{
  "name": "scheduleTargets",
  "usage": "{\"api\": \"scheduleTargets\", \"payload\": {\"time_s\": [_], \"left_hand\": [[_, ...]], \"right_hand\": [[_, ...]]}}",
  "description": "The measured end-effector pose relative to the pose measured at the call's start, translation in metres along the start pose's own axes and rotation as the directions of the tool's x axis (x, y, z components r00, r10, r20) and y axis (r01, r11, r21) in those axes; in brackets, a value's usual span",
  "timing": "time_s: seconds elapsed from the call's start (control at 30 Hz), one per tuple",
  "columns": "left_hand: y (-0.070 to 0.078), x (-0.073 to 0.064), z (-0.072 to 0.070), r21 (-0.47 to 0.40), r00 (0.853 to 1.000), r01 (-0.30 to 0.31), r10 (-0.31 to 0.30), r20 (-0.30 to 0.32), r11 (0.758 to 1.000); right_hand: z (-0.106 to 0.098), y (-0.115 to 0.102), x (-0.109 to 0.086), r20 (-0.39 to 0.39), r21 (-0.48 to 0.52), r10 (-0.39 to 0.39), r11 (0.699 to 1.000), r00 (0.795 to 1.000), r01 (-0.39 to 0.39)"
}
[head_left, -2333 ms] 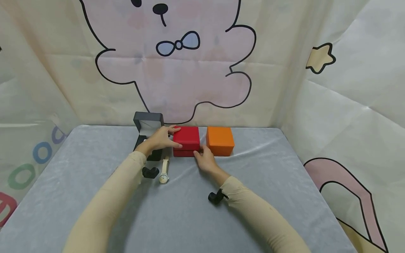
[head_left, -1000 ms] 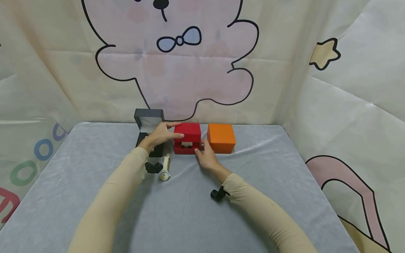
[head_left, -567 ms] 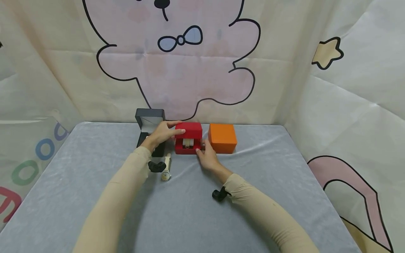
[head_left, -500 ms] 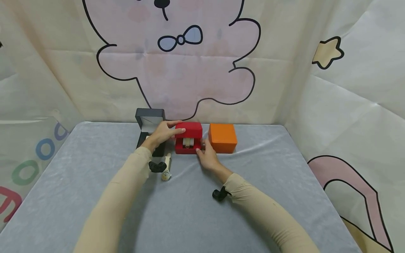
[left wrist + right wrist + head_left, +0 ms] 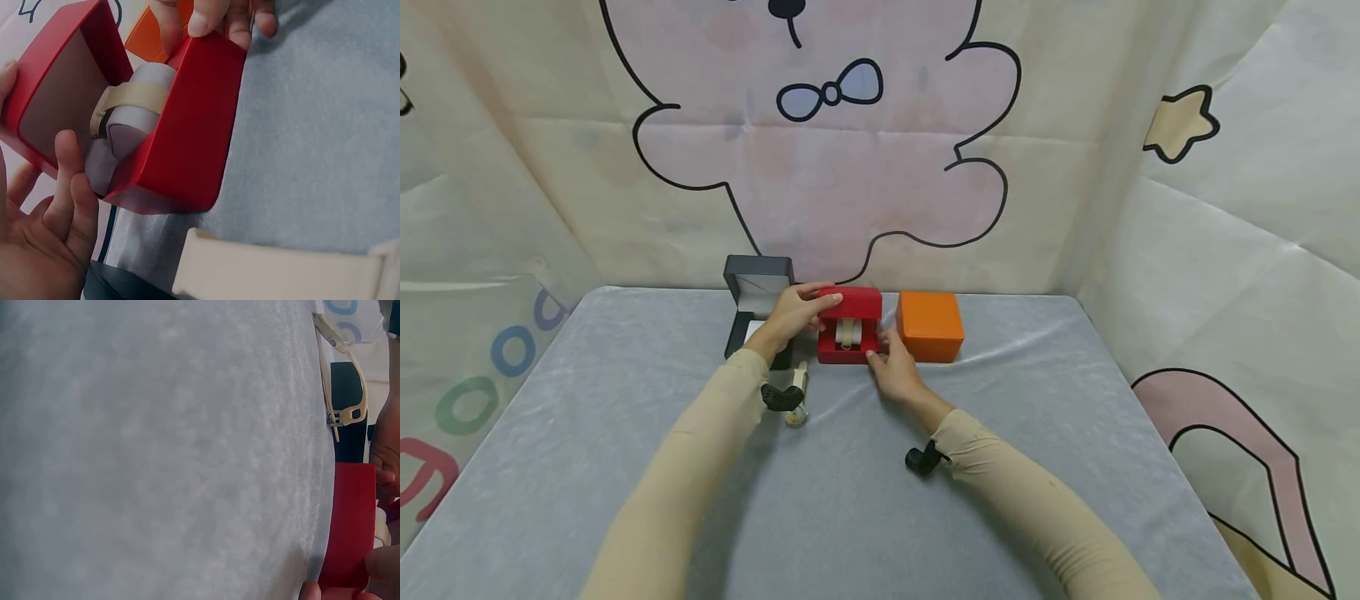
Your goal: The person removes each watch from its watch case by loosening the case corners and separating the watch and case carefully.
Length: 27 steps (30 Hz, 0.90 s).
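A red watch box stands at the back of the table, its lid tilted up. Inside, a watch with a cream strap is wrapped round a pale cushion. My left hand grips the lid from the left, thumb on its front. At the right front corner, my right hand holds the base, its thumb on the rim in the left wrist view. A second cream-strapped watch lies on the table near my left wrist, partly hidden by the wrist camera.
Left of the red box, a dark grey box stands with its lid up and a pale lining, partly behind my left hand. An orange box with its lid down is just right of my right hand. A printed curtain hangs behind the table.
The red box was closed at first. My left hand has raised its lid steadily, bringing the watch inside into view, while my right hand has kept hold of the base.
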<state>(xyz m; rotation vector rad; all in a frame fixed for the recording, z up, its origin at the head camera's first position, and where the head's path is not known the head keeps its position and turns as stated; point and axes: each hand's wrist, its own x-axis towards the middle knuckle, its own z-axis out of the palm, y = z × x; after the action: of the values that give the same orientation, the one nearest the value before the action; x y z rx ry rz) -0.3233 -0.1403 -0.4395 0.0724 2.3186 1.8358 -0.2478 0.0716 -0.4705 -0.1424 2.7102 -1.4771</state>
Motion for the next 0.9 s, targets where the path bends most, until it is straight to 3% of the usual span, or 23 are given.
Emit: {"api": "scheduleTargets", "payload": {"time_s": [0.47,0.9], "left_hand": [[0.012,0.007,0.01,-0.049,0.998,0.046,-0.048,-0.044,0.998],[0.027,0.004,0.013,-0.13,0.987,0.146,-0.154,-0.052,0.981]], "right_hand": [[-0.004,-0.002,0.002,0.028,0.035,0.019,0.999,0.999,-0.02],[-0.001,0.0,0.001,0.032,-0.004,0.015,1.0,0.999,-0.015]]}}
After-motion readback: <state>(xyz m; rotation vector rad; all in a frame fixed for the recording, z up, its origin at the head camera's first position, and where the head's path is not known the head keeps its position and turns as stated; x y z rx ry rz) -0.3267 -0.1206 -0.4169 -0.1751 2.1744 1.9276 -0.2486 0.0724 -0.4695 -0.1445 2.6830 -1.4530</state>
